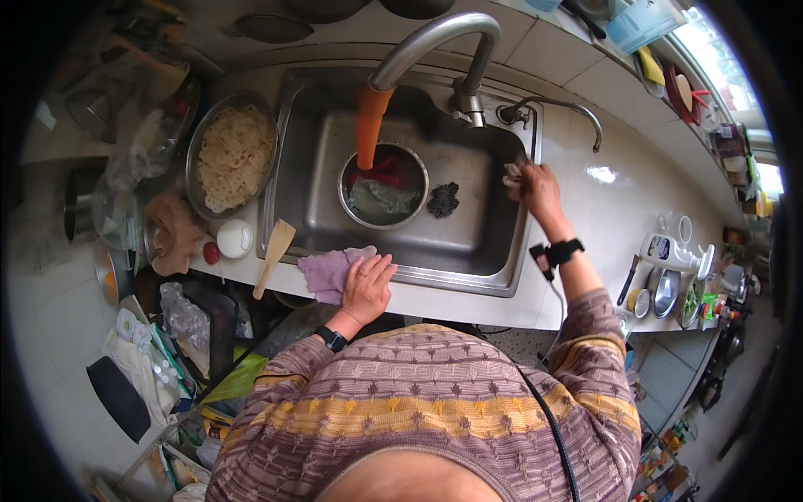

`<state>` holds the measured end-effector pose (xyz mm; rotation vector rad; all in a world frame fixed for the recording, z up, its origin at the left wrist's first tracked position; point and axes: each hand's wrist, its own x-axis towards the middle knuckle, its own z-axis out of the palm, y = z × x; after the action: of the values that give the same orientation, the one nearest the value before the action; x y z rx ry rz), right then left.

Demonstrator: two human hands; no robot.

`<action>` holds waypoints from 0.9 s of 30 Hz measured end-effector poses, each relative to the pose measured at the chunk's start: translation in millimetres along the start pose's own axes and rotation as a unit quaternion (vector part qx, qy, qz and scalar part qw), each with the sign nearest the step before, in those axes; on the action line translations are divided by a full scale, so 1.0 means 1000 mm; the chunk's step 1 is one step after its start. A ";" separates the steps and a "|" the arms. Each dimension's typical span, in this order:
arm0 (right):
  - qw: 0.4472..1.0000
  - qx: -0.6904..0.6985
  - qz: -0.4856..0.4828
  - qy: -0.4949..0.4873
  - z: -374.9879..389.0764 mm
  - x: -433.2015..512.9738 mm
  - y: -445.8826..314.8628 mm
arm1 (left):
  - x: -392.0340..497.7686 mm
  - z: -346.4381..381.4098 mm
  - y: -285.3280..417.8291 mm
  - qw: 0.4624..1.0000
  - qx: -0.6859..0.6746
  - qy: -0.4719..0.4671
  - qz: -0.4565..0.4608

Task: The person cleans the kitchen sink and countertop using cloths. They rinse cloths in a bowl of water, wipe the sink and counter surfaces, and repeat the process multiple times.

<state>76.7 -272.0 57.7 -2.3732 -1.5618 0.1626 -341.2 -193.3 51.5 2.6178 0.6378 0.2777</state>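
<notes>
My left hand (368, 290) lies flat on a purple cloth (326, 275) at the front edge of the steel sink (401, 271). Over the sink's right rim, my right hand (539, 191) grips a crumpled greyish-pink cloth (512, 175), partly hidden by the fingers. In the basin stands a round metal pot (384, 223) holding water, a pale greenish cloth or similar soft item and something red. A dark scouring pad (443, 200) rests on the basin floor just right of the pot.
The curved faucet (439, 31) with its orange hose end (371, 122) hangs above the pot. Left of the sink are a bowl of pale sliced food (232, 157), a white round container (234, 238) and a wooden spatula (275, 257). A spray bottle (674, 252) lies far right.
</notes>
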 end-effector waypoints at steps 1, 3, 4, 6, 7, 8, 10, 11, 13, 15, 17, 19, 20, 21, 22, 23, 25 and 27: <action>0.998 0.039 0.024 0.043 -0.002 -0.003 -0.015 | 0.000 0.000 0.000 1.000 0.003 -0.001 0.000; 0.985 0.065 0.024 0.160 -0.004 0.010 -0.037 | 0.001 0.000 0.000 1.000 0.005 -0.003 0.002; 0.976 0.059 0.013 0.209 -0.004 0.028 -0.042 | 0.001 0.000 0.000 1.000 0.007 -0.004 0.002; 0.956 0.040 -0.023 0.290 -0.001 0.075 -0.044 | 0.001 0.000 0.001 1.000 0.015 -0.006 0.002; 0.946 0.026 -0.044 0.319 0.002 0.100 -0.042 | 0.001 0.000 0.001 1.000 0.018 -0.007 0.001; 0.958 0.023 -0.046 0.282 0.008 0.119 -0.042 | 0.000 0.000 0.002 1.000 0.016 -0.011 -0.005; 0.975 0.033 -0.053 0.213 0.021 0.143 -0.036 | 0.000 0.000 0.002 1.000 0.018 -0.009 -0.003; 0.981 0.046 -0.060 0.181 0.028 0.150 -0.034 | 0.001 0.001 0.002 1.000 0.020 -0.019 -0.011; 0.981 0.026 -0.096 0.164 0.042 0.148 -0.032 | 0.001 0.001 0.002 1.000 0.018 -0.009 -0.006; 0.975 -0.042 -0.137 0.171 0.053 0.140 -0.032 | 0.002 0.001 0.001 1.000 0.017 -0.004 -0.008; 0.982 -0.100 -0.104 0.125 0.059 0.131 -0.033 | 0.002 0.001 0.002 1.000 0.010 -0.007 -0.010; 0.962 -0.242 -0.080 0.094 0.060 0.123 -0.034 | 0.001 0.000 0.002 1.000 0.016 -0.008 -0.007; 0.959 -0.236 -0.091 0.128 0.061 0.119 -0.036 | 0.001 0.000 0.002 1.000 0.015 -0.009 -0.006; 0.930 -0.337 -0.112 0.100 0.059 0.112 -0.035 | 0.000 0.000 0.003 0.999 0.010 -0.026 -0.022; 0.943 -0.299 -0.107 0.097 0.058 0.107 -0.036 | 0.000 0.000 0.002 0.999 0.019 -0.025 -0.018; 0.952 -0.254 -0.116 0.124 0.057 0.098 -0.037 | -0.001 0.000 0.003 1.000 0.015 -0.010 -0.006; 0.990 -0.098 -0.062 0.085 0.053 0.077 -0.037 | -0.001 0.001 0.001 0.999 0.011 -0.026 -0.022; 0.999 0.019 0.019 0.025 0.048 0.051 -0.040 | 0.000 0.001 0.000 1.000 0.010 -0.009 -0.001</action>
<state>50.2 -202.2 27.8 -2.3593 -1.4788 0.1395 -341.1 -193.6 50.4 2.6353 0.6404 0.2477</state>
